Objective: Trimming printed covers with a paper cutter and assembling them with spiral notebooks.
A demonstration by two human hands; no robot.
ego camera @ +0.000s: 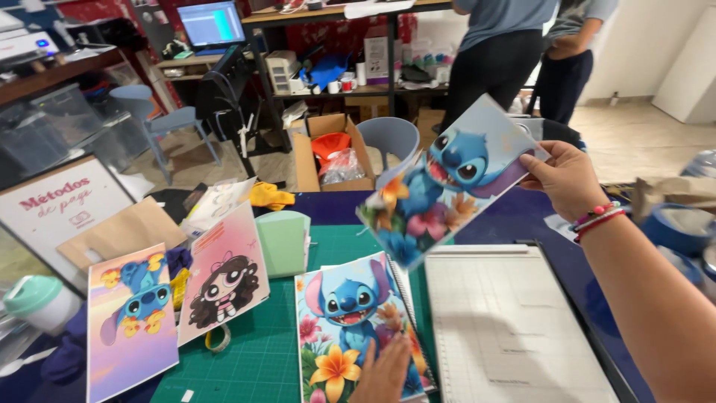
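My right hand (568, 179) holds up a glossy printed sheet (447, 179) by its right edge; it shows a blue cartoon creature among flowers and hangs tilted above the table. My left hand (384, 373) rests flat on a spiral-bound notebook (350, 321) with the same blue creature and flowers on its cover, lying on the green cutting mat (261, 351). My right wrist carries pink and white bead bracelets.
A paper trimmer board (507, 328) lies right of the notebook. Two more printed covers (130, 321) (224, 280) stand at the left, a pale green box (283, 242) behind them. A tape roll (675, 227) sits far right. Two people stand at the back by shelves; an open cardboard box (332, 153) is on the floor.
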